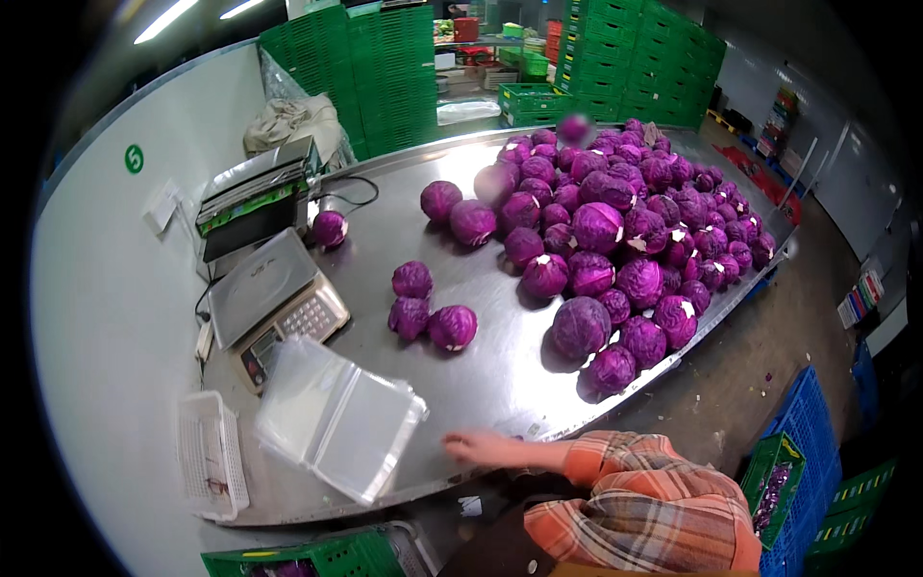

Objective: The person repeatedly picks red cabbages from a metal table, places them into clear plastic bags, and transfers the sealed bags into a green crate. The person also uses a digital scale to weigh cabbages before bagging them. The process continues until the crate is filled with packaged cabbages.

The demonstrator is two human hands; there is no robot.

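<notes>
My right hand (pixel 472 448) is over the near edge of the steel table (pixel 497 382), blurred, its fingers pointing left and slightly apart. Nothing shows in it. A plaid sleeve (pixel 620 461) is pushed up that arm. My left hand is out of view. Left of the right hand, a stack of clear plastic bags (pixel 368 418) lies flat, partly against the weighing scale (pixel 288 303). Beyond the hand, three red cabbages (pixel 453 328) sit close together. A large heap of red cabbages (pixel 598 227) covers the table's right side.
A white plastic basket (pixel 216 461) holding glasses stands at the left corner. One cabbage (pixel 329 229) rests near a wrapping machine (pixel 252 209). Green crates (pixel 393 79) are stacked behind the table. Another green crate (pixel 310 555) lies below the near edge, and a blue pallet (pixel 807 433) is at right.
</notes>
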